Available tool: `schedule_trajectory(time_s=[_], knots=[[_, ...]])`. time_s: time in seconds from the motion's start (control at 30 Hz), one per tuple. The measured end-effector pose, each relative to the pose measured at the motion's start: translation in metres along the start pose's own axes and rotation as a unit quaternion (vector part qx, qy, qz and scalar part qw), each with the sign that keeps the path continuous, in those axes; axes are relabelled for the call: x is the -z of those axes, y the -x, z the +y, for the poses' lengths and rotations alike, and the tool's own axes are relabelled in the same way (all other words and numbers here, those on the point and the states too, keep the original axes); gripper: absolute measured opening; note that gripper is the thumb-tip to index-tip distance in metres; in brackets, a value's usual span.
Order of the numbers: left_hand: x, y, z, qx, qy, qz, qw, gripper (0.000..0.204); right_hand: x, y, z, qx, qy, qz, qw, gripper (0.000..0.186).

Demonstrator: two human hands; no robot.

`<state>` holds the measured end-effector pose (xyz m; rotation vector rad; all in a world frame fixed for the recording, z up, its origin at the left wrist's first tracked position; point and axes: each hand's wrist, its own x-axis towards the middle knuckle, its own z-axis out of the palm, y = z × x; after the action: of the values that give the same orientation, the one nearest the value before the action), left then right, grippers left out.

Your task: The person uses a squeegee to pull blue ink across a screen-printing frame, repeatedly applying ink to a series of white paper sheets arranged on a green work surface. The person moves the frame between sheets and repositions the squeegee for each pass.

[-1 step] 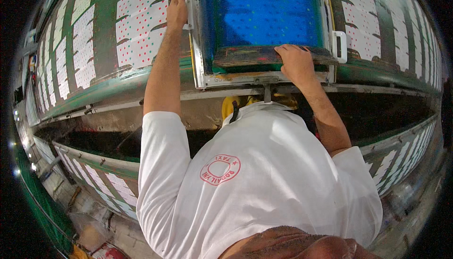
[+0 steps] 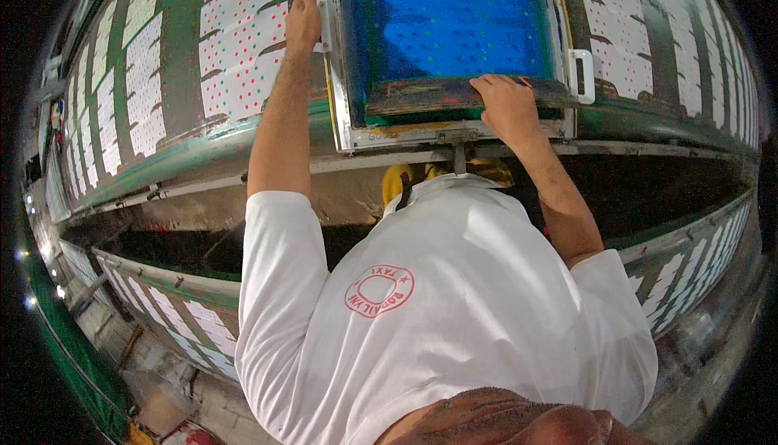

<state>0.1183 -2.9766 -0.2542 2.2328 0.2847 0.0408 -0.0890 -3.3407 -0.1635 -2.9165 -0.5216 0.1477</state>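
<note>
A screen printing frame (image 2: 341, 109) with pale metal sides lies on the long green table before me. Its blue mesh (image 2: 462, 27) carries small dots, and a dark shadow falls across the left part. My left hand (image 2: 303, 22) is closed on the white side handle (image 2: 327, 23) at the frame's left edge, thumb pointing up. My right hand (image 2: 508, 106) grips the top of a worn, ink-stained wooden squeegee (image 2: 421, 95) near its right end. The squeegee lies crosswise at the near end of the mesh. Its lower edge is hard to make out.
White fabric pieces with red and green dots (image 2: 243, 40) lie on the table left of the frame, and similar dotted pieces (image 2: 616, 27) lie right. A second white handle (image 2: 582, 76) juts from the frame's right side. A metal rail (image 2: 673, 150) runs along the table's near edge. Another table (image 2: 186, 291) stands behind me.
</note>
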Motion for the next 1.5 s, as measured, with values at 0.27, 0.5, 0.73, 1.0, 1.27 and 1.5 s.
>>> schedule_trajectory(time_s=[0.27,0.5,0.73,1.0,1.27,1.5], knots=[[0.000,0.002,0.013,-0.024,-0.024,0.024,0.999,0.075,0.013,-0.004,0.005,-0.041,0.009,-0.072,0.997,0.043],[-0.004,-0.008,0.001,-0.019,-0.057,0.027,0.998,0.079,-0.003,0.042,-0.002,0.009,-0.012,-0.064,0.998,0.054],[-0.003,-0.016,-0.003,-0.036,-0.100,0.053,0.993,0.076,-0.023,0.072,0.022,0.116,-0.081,-0.005,0.990,0.050],[0.002,-0.016,0.000,-0.044,-0.137,0.025,0.989,0.075,0.007,0.094,0.150,-0.105,-0.150,0.134,0.974,0.062],[0.003,-0.028,-0.027,-0.023,-0.065,0.023,0.997,0.070,-0.018,0.066,0.231,-0.309,-0.649,0.087,0.689,0.059],[0.006,-0.009,-0.012,0.084,0.112,-0.037,0.990,0.046,0.012,0.065,0.219,-0.340,-0.621,0.065,0.703,0.058]])
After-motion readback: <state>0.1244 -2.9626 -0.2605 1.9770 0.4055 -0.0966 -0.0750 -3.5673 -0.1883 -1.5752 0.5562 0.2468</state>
